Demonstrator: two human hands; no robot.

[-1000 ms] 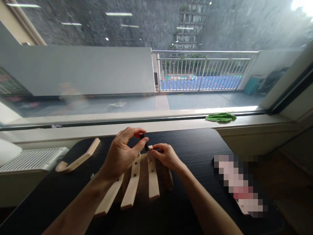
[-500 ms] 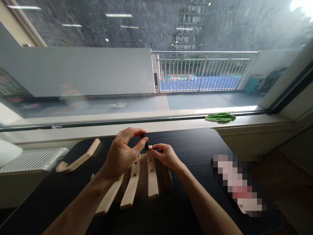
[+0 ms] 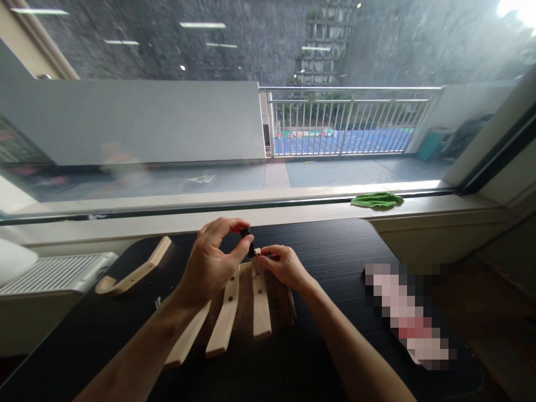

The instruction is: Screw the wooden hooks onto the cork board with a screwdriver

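My left hand is closed on the black handle of a screwdriver, its thumb and fingers around the top. The screwdriver's shaft points down at the far end of a pale wooden piece with a dark hole. My right hand pinches near the tip of the shaft, against that same end; what lies between its fingertips is too small to make out. Left of it lie a second wooden piece with two dark holes and a third piece, partly behind my left forearm. A brown board lies beneath these pieces.
A hooked wooden piece lies on the black table at the left, with small metal bits nearby. A pixelated pinkish object is at the right. A green cloth rests on the windowsill.
Both hands stay almost in place, the left still on the screwdriver and the right still at the wooden piece's far end. The view has shifted very slightly.
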